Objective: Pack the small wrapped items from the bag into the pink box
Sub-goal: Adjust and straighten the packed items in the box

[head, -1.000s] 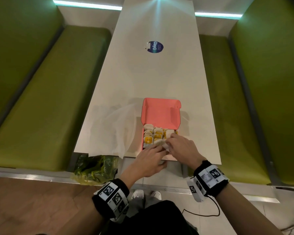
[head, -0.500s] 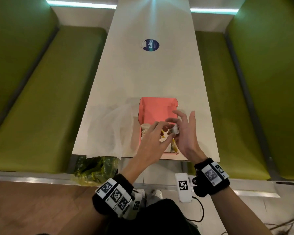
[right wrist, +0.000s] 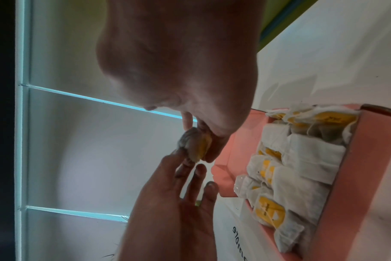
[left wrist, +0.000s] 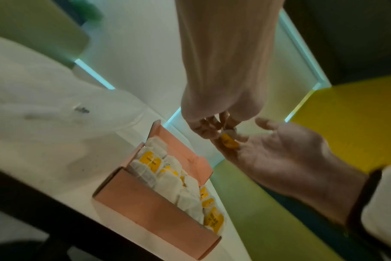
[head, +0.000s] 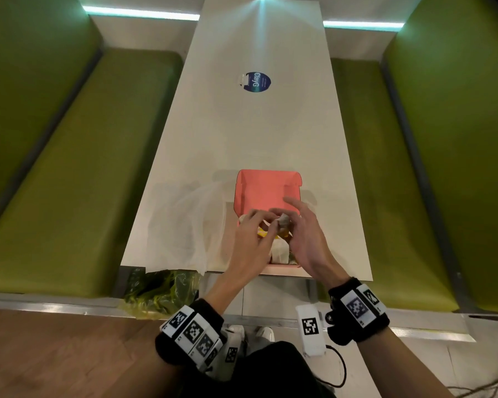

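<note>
Wrapped item point(head: 283, 224), one: pinched between fingertips of left hand point(head: 250, 242) and right hand point(head: 305, 237), above pink box point(head: 266, 191) at near edge of table point(head: 256, 133); presumably held there for squaring up to slot among those packed

The pink box point(left wrist: 154, 217) sits open at the near edge of the counter point(head: 256, 133), with its lid point(head: 266, 188) tipped back on the far side. White paper packets point(left wrist: 167, 178) with yellow labels fill it in tight rows. A loose packet point(head: 283, 222) is above the box, pinched between the fingertips of the left hand point(head: 250, 242) and right hand point(head: 305, 234). The clear, crumpled bag point(head: 184, 222) lies just left of the box.
</note>
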